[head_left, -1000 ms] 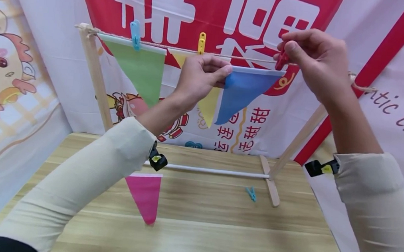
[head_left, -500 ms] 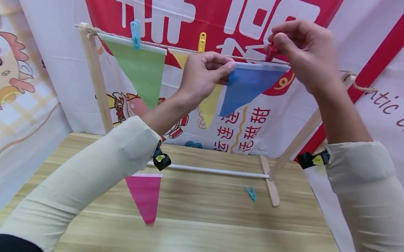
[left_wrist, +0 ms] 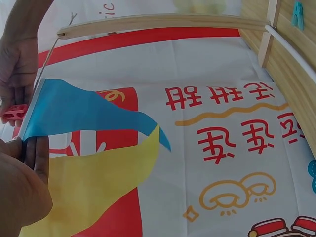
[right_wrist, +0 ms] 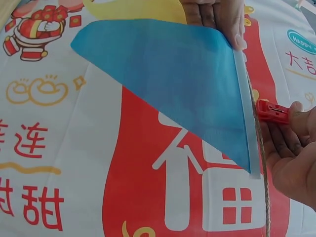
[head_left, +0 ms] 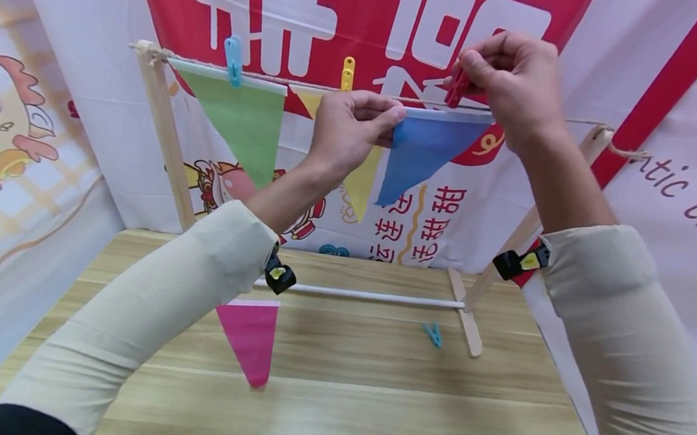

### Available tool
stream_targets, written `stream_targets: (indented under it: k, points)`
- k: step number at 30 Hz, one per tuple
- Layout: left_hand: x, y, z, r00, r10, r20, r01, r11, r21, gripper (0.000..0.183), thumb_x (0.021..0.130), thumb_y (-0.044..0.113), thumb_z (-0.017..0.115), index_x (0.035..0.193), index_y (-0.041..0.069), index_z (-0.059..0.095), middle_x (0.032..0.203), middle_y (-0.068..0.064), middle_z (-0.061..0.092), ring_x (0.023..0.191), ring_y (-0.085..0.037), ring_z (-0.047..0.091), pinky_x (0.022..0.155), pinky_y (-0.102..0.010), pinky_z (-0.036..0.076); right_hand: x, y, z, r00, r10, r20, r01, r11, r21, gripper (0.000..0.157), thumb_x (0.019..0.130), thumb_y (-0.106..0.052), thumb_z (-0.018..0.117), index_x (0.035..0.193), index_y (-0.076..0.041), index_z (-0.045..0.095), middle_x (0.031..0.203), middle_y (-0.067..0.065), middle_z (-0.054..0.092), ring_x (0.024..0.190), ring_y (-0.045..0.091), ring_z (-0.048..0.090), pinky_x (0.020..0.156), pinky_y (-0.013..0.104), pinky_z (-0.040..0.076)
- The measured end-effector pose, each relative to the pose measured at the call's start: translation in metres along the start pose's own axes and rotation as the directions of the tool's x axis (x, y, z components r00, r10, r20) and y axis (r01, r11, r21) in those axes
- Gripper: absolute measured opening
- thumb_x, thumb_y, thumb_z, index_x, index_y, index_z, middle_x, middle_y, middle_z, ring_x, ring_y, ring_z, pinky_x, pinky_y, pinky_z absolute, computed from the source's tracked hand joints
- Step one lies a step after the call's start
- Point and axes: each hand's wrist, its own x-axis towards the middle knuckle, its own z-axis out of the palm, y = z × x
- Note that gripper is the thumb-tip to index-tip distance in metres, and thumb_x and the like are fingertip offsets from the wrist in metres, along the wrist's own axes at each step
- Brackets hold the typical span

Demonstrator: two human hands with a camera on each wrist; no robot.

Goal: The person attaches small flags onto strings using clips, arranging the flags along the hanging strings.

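My left hand (head_left: 346, 131) pinches the top left corner of a blue pennant (head_left: 426, 148), holding its white upper edge along the twine (right_wrist: 266, 197). Between the thumb and fingers of my right hand (head_left: 518, 87) is a red clothespin (head_left: 456, 89). In the right wrist view the clothespin (right_wrist: 273, 111) points at the twine, around the middle of the pennant's white edge; I cannot tell whether it bites on the cloth. To the left, a yellow pennant (head_left: 360, 184), partly behind my left hand, hangs by a yellow clothespin (head_left: 348, 74). A light blue clothespin (head_left: 233, 59) holds a green pennant (head_left: 245, 119).
The twine runs between two wooden posts (head_left: 166, 132), joined low down by a white rod (head_left: 373, 295). On the wooden table (head_left: 369, 413) lie a pink pennant (head_left: 253, 340) and a teal clothespin (head_left: 434, 334). A printed red and white cloth hangs close behind.
My right hand has moved left with the red clothespin, from the blue pennant's right corner to nearer the middle of its top edge. The pennant has risen slightly toward the twine.
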Motion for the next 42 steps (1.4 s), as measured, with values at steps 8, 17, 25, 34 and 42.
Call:
stream_targets:
  k: [8,17,25,34,42]
  points:
    - [0.0014,-0.0009,0.0003,1.000,0.017,-0.009,-0.017,1.000,0.003,0.030,0.104,0.023,0.083,0.130,0.010,0.084,0.126,-0.007,0.086,0.112,-0.019,0.086,0.094,-0.031,0.071,0.0002,-0.0014,0.0060,0.998,-0.021,0.055,0.022,1.000,-0.011,0.034,0.102,-0.036,0.080,0.126,-0.012,0.084,0.111,-0.002,0.083,0.106,0.015,0.084,0.114,0.033,0.063]
    - [0.0021,0.0019,0.0019,1.000,0.001,-0.024,-0.002,1.000,-0.010,0.032,0.103,0.024,0.084,0.131,0.010,0.084,0.127,-0.007,0.086,0.111,-0.020,0.086,0.094,-0.032,0.072,-0.0001,0.0000,0.0073,0.997,-0.020,0.077,0.031,0.988,-0.149,0.034,0.105,-0.037,0.078,0.129,-0.014,0.084,0.119,0.002,0.084,0.107,0.011,0.083,0.118,0.038,0.061]
    - [0.0020,0.0025,0.0021,0.999,-0.014,-0.031,0.013,1.000,-0.010,0.032,0.103,0.025,0.084,0.132,0.012,0.084,0.127,-0.006,0.086,0.112,-0.020,0.086,0.095,-0.032,0.071,-0.0011,0.0019,0.0045,0.992,-0.016,0.122,0.043,0.974,-0.222,0.040,0.105,-0.042,0.078,0.134,-0.015,0.082,0.126,0.004,0.084,0.109,0.010,0.082,0.117,0.038,0.062]
    - [0.0018,0.0015,0.0016,1.000,-0.011,-0.027,0.011,1.000,-0.011,0.032,0.103,0.025,0.084,0.132,0.012,0.084,0.127,-0.005,0.086,0.112,-0.019,0.086,0.096,-0.033,0.071,-0.0011,0.0037,0.0027,0.988,-0.006,0.156,0.056,0.948,-0.313,0.045,0.108,-0.045,0.075,0.143,-0.017,0.079,0.138,0.004,0.082,0.113,0.012,0.078,0.114,0.038,0.064]
    - [0.0006,-0.0003,-0.0007,1.000,-0.014,-0.028,0.014,1.000,0.020,0.032,0.103,0.027,0.085,0.132,0.013,0.084,0.128,-0.005,0.086,0.113,-0.018,0.085,0.097,-0.032,0.071,0.0000,0.0042,0.0022,0.983,0.037,0.181,0.026,0.942,-0.334,0.047,0.110,-0.044,0.072,0.148,-0.016,0.075,0.143,0.004,0.079,0.125,0.018,0.076,0.119,0.044,0.062]
